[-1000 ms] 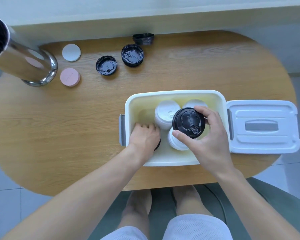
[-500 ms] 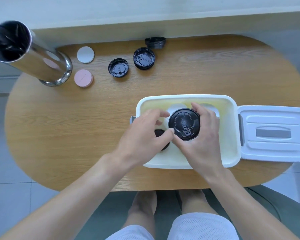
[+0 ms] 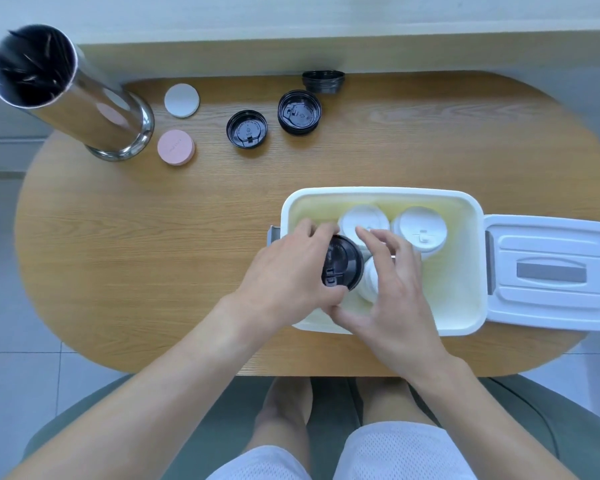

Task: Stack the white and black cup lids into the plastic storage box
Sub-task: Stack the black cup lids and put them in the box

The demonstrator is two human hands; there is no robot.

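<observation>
1. Lid (image 3: 342,266) — black, pinched by the left hand (image 3: 288,275) over the box's (image 3: 381,195) left side.
2. Right hand (image 3: 392,289) — fingers loose, holding nothing; steady the white stacks (image 3: 418,228).
3. Seat it level on one stack.

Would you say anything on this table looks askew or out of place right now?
Nothing stands out. The black lid sits tilted only because the left hand holds it inside the storage box.
</observation>
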